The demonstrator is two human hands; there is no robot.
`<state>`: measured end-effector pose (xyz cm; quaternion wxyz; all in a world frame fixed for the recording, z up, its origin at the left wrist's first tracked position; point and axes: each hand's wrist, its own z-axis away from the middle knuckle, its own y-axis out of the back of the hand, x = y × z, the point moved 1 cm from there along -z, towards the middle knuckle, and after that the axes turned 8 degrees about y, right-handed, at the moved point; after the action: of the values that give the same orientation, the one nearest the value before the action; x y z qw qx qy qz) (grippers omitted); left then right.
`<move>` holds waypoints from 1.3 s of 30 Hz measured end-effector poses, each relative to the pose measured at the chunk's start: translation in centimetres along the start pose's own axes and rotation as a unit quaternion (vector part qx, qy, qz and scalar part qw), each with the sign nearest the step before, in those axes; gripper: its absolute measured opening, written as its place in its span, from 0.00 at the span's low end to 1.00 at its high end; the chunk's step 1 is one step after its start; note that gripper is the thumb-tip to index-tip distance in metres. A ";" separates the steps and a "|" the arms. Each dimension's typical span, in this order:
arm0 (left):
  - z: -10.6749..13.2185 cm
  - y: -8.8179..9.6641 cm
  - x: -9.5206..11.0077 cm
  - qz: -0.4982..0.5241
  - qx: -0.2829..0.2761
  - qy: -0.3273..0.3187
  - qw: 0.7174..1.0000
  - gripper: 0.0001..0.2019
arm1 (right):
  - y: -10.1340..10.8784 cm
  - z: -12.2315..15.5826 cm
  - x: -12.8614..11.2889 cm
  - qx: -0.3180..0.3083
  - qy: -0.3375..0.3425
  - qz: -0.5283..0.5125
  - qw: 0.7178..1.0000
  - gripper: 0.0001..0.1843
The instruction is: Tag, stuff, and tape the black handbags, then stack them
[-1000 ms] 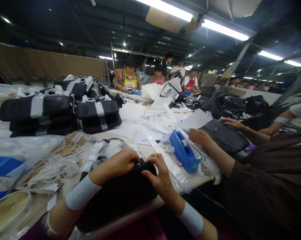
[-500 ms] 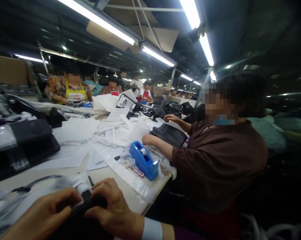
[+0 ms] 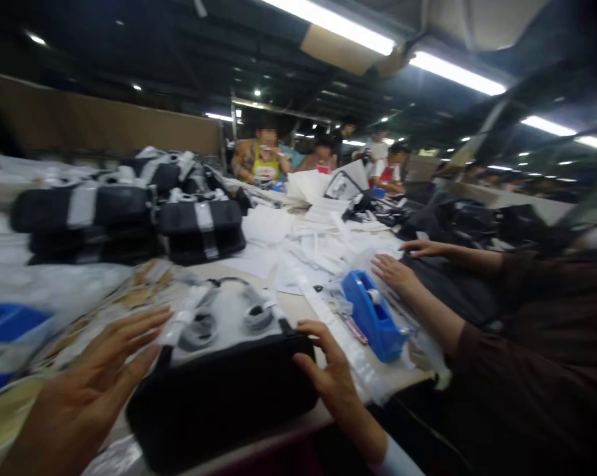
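Observation:
A black handbag point(image 3: 223, 403) stands before me at the table's near edge, its handle wrapped in white material with grey padded rolls point(image 3: 201, 327) on top. My left hand point(image 3: 90, 383) is open, fingers stretched toward the bag's upper left corner by the wrapped handle end. Whether those fingertips touch it I cannot tell. At the upper right corner, my right hand point(image 3: 332, 370) holds the bag lightly, thumb at the front face and fingers over the top edge.
A blue tape dispenser point(image 3: 372, 317) stands to the right, near a co-worker's hands point(image 3: 400, 274). Wrapped black bags point(image 3: 201, 228) are stacked at the back left. White paper sheets point(image 3: 268, 228) cover the middle. Another blue object point(image 3: 10, 337) lies at far left.
My view has swung left and down, bringing the whole handbag into sight. My left hand has opened and drawn away from the bag's top; the right has moved to its right corner.

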<state>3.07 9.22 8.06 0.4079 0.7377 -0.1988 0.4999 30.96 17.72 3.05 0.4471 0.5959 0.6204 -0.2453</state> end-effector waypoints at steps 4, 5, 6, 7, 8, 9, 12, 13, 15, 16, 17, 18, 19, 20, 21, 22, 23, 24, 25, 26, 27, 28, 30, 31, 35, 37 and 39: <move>2.3 2.5 -4.3 0.117 0.108 0.173 0.972 0.29 | -0.3 1.6 2.5 0.031 -0.128 -0.082 0.988 0.26; 3.1 2.0 -5.6 0.166 0.093 0.195 0.962 0.28 | -0.4 2.1 2.9 0.035 -0.152 -0.099 0.983 0.28; 3.8 1.3 -6.7 0.198 0.067 0.217 0.954 0.28 | -0.4 2.6 3.2 0.030 -0.172 -0.108 0.979 0.28; 4.4 0.6 -7.8 0.223 0.037 0.230 0.946 0.28 | -0.4 2.9 3.5 0.018 -0.191 -0.110 0.975 0.29; 4.9 -0.2 -8.6 0.238 0.002 0.236 0.942 0.29 | -0.4 3.2 3.6 0.004 -0.206 -0.105 0.973 0.29; 5.3 -0.9 -9.2 0.245 -0.025 0.233 0.941 0.31 | -0.4 3.4 3.8 -0.006 -0.217 -0.095 0.972 0.29; 5.8 -2.1 -10.3 0.237 -0.053 0.198 0.950 0.36 | -0.5 3.7 4.0 0.001 -0.227 -0.053 0.973 0.32; 5.8 -2.3 -10.6 0.230 -0.053 0.189 0.953 0.37 | -0.6 3.7 4.2 0.012 -0.227 -0.037 0.973 0.34; 5.9 -2.5 -11.2 0.225 -0.063 0.183 0.955 0.36 | -0.7 3.9 4.5 0.026 -0.226 -0.009 0.974 0.39; 6.0 -2.6 -11.4 0.230 -0.075 0.184 0.953 0.36 | -0.8 4.0 4.7 0.026 -0.226 -0.004 0.974 0.41; 6.1 -2.7 -11.6 0.239 -0.087 0.186 0.949 0.35 | -0.9 4.2 4.9 0.022 -0.226 -0.003 0.974 0.42; 6.2 -2.7 -11.7 0.252 -0.097 0.189 0.944 0.34 | -0.9 4.3 5.1 0.015 -0.226 -0.007 0.974 0.42; 6.3 -2.7 -11.7 0.268 -0.104 0.193 0.938 0.34 | -0.8 4.4 5.3 0.010 -0.225 -0.014 0.974 0.42; 6.3 -2.7 -11.6 0.296 -0.109 0.201 0.927 0.32 | -0.7 4.4 5.5 0.007 -0.227 -0.025 0.974 0.42; 6.3 -2.5 -11.5 0.331 -0.111 0.208 0.913 0.30 | -0.4 4.4 5.7 0.007 -0.233 -0.045 0.971 0.40; 6.2 -2.4 -11.3 0.368 -0.110 0.214 0.898 0.28 | -0.2 4.3 5.8 0.006 -0.249 -0.074 0.966 0.38; 6.0 -2.2 -11.1 0.407 -0.111 0.224 0.878 0.26 | 0.0 4.1 6.0 0.004 -0.273 -0.114 0.955 0.35; 5.8 -2.1 -10.9 0.445 -0.118 0.240 0.855 0.24 | 0.2 3.8 6.2 0.001 -0.302 -0.158 0.940 0.33; 5.5 -1.9 -10.7 0.477 -0.128 0.259 0.830 0.24 | 0.4 3.4 6.3 0.000 -0.332 -0.197 0.923 0.32; 5.1 -1.8 -10.5 0.497 -0.140 0.279 0.809 0.24 | 0.4 2.8 6.3 -0.001 -0.355 -0.225 0.908 0.31; 4.7 -1.7 -10.3 0.505 -0.153 0.298 0.796 0.23 | 0.4 2.2 6.3 -0.006 -0.368 -0.237 0.899 0.31; 4.3 -1.7 -10.1 0.504 -0.167 0.309 0.789 0.21 | 0.2 1.6 6.1 -0.016 -0.372 -0.237 0.897 0.30; 3.3 -1.5 -9.5 0.466 -0.184 0.302 0.811 0.21 | -0.4 0.1 5.4 -0.048 -0.358 -0.211 0.908 0.26; 2.8 -1.4 -9.2 0.436 -0.196 0.290 0.829 0.21 | -0.8 -0.7 5.0 -0.067 -0.346 -0.193 0.916 0.23; 0.0 -1.4 -8.4 0.325 -0.246 0.239 0.881 0.18 | -2.1 -3.7 3.5 -0.114 -0.287 -0.135 0.942 0.17; -1.5 -1.7 -8.4 0.278 -0.238 0.202 0.909 0.16 | -2.7 -4.9 3.2 -0.125 -0.265 -0.131 0.947 0.15; -2.5 -2.0 -8.5 0.234 -0.199 0.173 0.936 0.12 | -3.1 -5.8 3.0 -0.131 -0.245 -0.154 0.948 0.13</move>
<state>-0.56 11.45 0.03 0.4461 0.4762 -0.3874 0.6512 26.79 23.60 2.53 0.6162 0.3505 0.6028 -0.3661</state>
